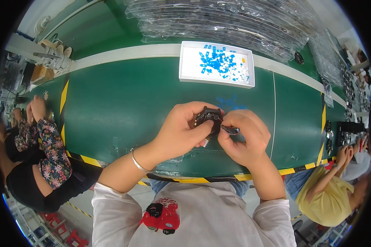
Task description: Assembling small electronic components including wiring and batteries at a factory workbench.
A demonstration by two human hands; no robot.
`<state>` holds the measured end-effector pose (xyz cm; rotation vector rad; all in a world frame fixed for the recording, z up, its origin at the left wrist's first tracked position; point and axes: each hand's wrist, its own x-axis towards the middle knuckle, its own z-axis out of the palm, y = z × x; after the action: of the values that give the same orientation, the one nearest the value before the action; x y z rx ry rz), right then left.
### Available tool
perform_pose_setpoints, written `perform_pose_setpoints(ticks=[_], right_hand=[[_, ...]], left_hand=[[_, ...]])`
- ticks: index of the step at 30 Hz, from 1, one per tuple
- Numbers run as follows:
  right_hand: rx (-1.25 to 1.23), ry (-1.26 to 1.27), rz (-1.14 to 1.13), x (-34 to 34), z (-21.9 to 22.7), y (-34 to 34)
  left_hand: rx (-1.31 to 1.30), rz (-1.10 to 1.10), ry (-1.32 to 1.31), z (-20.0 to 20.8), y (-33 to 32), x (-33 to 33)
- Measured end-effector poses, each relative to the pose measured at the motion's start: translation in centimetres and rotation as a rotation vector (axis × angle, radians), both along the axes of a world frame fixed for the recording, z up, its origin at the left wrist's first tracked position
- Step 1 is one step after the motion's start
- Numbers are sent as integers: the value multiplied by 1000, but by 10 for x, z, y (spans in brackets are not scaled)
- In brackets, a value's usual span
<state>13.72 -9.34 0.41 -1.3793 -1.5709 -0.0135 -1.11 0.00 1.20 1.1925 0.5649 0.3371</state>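
Above the green mat, near the middle of the view, my left hand is closed around a round black watch case with lugs at its top edge. The thumb lies across the face of the case. My right hand pinches a small, dark, glossy piece against the right side of the case; its exact kind is too small to tell. A small pale tab shows below the left fingers. Just beyond both hands, blue bits lie scattered on the mat.
A white box holding blue and white scraps stands beyond my hands. Stacked clear plastic trays fill the far side. Yellow-black tape marks the near table edge. Co-workers sit at left and right.
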Motion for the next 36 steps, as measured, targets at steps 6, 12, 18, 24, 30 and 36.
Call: perform_pose_setpoints(ticks=[6, 12, 18, 24, 30, 36], right_hand=[[6, 29, 43, 3, -1, 0], [3, 49, 68, 4, -2, -1], [30, -1, 54, 2, -5, 1], [20, -33, 42, 1, -4, 0], [9, -36, 37, 2, -4, 1], [-14, -7, 28, 1, -3, 2]], left_hand=[[0, -16, 0, 1, 1, -1], [23, 8, -3, 1, -1, -1], [27, -7, -26, 0, -1, -3], [15, 5, -23, -1, -2, -3], [49, 14, -8, 1, -2, -1], [86, 56, -118, -9, -5, -1]])
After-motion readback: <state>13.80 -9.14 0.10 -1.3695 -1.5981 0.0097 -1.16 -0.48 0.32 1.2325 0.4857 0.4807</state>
